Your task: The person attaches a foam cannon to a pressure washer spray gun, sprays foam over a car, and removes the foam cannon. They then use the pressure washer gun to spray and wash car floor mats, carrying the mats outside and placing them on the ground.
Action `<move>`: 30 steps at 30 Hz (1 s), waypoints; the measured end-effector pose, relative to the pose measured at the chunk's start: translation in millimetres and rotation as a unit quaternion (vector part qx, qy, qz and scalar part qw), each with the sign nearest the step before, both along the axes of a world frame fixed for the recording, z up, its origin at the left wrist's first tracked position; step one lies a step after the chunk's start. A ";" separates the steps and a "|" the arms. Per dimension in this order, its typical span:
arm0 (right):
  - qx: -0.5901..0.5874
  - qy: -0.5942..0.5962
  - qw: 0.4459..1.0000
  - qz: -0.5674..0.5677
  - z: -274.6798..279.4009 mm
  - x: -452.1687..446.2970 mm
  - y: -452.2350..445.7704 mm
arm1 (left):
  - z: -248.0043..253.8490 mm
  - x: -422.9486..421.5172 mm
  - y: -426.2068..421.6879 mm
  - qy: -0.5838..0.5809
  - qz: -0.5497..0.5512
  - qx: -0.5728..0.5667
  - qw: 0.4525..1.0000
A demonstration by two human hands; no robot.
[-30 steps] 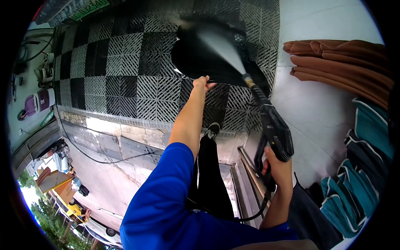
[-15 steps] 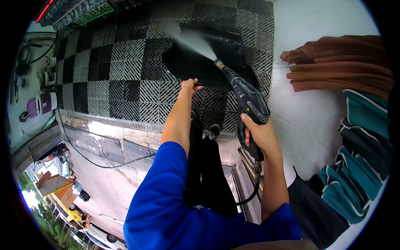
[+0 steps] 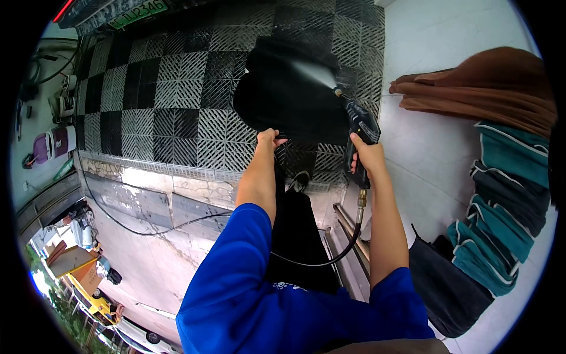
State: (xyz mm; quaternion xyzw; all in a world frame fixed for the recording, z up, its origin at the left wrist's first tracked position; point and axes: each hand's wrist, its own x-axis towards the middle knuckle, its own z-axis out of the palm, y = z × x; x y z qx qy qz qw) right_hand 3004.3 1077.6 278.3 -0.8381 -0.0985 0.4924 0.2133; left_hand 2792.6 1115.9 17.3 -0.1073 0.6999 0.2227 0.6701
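Note:
A black car floor mat (image 3: 289, 103) is held up over the grated floor, its near edge pinched by my left hand (image 3: 270, 138). My right hand (image 3: 367, 154) is wrapped round the grip of a black pressure washer gun (image 3: 361, 127). White spray (image 3: 315, 74) leaves the nozzle toward the upper left and strikes the mat. From the base of the gun a black hose (image 3: 354, 239) curves down and back to the left.
Black and grey grate tiles (image 3: 177, 82) cover the floor ahead, with a car's rear and green plate (image 3: 138, 13) at upper left. Brown cloths (image 3: 471, 82) and teal towels (image 3: 492, 236) hang or lie at right. A purple-and-white container (image 3: 54, 146) is at far left.
The gun has moved right and its spray now lands on the mat's upper right. The mat has shifted slightly and its face shows more fully. My left hand keeps its hold.

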 end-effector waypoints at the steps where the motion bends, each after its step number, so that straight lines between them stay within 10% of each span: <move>1: 0.007 -0.001 1.000 -0.009 -3.8 -1.2 2.7 | 0.4 -0.4 -2.5 0.001 0.001 -0.002 1.000; 30: 0.084 0.075 0.993 0.020 -74.2 -148.8 66.1 | 13.2 -66.4 -49.7 -0.096 0.038 -0.053 0.993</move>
